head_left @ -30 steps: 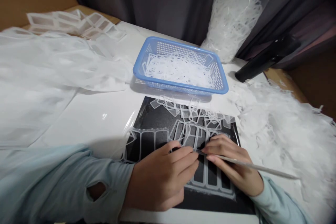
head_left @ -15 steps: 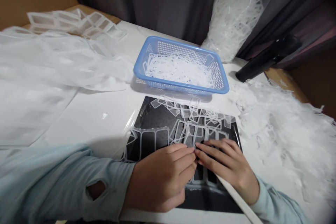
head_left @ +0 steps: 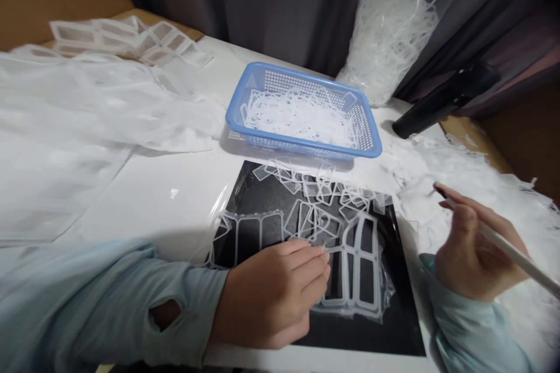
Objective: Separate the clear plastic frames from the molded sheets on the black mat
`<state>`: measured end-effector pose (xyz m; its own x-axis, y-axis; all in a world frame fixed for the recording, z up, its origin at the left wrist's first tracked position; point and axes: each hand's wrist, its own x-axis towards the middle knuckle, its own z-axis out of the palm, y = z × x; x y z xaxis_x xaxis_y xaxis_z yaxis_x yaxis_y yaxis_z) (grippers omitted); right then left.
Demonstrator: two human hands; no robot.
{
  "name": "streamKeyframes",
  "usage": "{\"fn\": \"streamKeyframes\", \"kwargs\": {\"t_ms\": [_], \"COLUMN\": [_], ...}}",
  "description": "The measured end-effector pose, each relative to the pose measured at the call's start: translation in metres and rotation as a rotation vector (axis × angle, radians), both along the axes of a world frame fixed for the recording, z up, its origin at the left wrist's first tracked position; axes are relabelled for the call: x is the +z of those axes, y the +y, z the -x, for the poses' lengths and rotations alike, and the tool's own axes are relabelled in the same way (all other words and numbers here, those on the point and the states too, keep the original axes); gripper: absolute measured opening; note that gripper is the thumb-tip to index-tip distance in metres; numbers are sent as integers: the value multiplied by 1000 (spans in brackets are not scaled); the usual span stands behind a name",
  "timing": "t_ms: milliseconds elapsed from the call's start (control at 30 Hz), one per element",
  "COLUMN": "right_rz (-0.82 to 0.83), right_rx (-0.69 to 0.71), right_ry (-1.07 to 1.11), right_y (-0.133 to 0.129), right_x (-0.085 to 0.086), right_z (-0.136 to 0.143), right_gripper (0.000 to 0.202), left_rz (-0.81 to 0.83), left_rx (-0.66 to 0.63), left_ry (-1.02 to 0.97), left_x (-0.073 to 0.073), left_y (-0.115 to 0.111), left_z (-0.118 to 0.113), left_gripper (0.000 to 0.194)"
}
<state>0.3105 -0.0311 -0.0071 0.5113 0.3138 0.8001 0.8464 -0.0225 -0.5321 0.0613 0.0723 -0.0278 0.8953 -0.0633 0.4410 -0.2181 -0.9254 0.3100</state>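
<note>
My left hand [head_left: 275, 291] lies over a translucent plastic sheet of joined rectangular frames [head_left: 366, 280], its fingers closed together and pressing on it. The fingertips hide part of the sheet. Beneath them is a black mat [head_left: 350, 335]. My right hand [head_left: 481, 245] is raised off the mat's right side, closed round a slim white stick tool [head_left: 510, 250] with a thin dark tip. Loose rectangular plastic frames [head_left: 315, 183] lie across the upper part of the mat. A few overlap the sheet near my left fingers.
Behind the mat stands a blue basket [head_left: 301, 143] of small clear frames. A clear bag [head_left: 385, 41] full of similar pieces is at the back. A black cylindrical object [head_left: 429, 108] leans beside a heap of plastic scraps [head_left: 472, 210]. Frosted sheets [head_left: 87, 111] are piled left.
My right hand has lifted from the sheet and swung right with the stick tool, uncovering the sheet's right part. Frames by my left fingertips have shifted. My left hand stays nearly in place.
</note>
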Motion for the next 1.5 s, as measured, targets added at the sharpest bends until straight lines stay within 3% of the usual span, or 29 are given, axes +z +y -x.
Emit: {"fn": "streamKeyframes", "kwargs": {"t_ms": [67,133,267,367,467,600,1100,1233,1367,1500], "right_rz": [-48,19,431,630,705,733,718,714,707,703], "right_rx": [7,88,376,580,781,897,996,962,826,760], "right_ry": [-10,-21,-32,11,112,206,79,-144,-443,-582], "right_y": [1,-2,-11,-15,-15,-15,-13,-15,-19,-23], "right_x": [0,0,2,4,4,0,0,-1,-2,-6], "right_z": [1,3,9,14,20,26,29,31,35,36], "right_gripper": [16,15,18,22,21,18,22,21,19,21], "left_rz": [-3,-7,-19,-32,-37,-7,4,41,79,118], "left_rx": [-3,-7,-27,-20,-9,-14,-1,1,3,21], "left_ry": [7,16,55,61,44,45,62,63,95,110], "left_x": [-1,-1,1,3,4,3,3,3,4,5], "left_y": [0,1,3,5,6,7,6,5,4,2], "left_z": [0,0,-1,-1,-1,-1,0,0,0,-1], "left_gripper": [30,27,20,14,9,10,12,11,12,10]}}
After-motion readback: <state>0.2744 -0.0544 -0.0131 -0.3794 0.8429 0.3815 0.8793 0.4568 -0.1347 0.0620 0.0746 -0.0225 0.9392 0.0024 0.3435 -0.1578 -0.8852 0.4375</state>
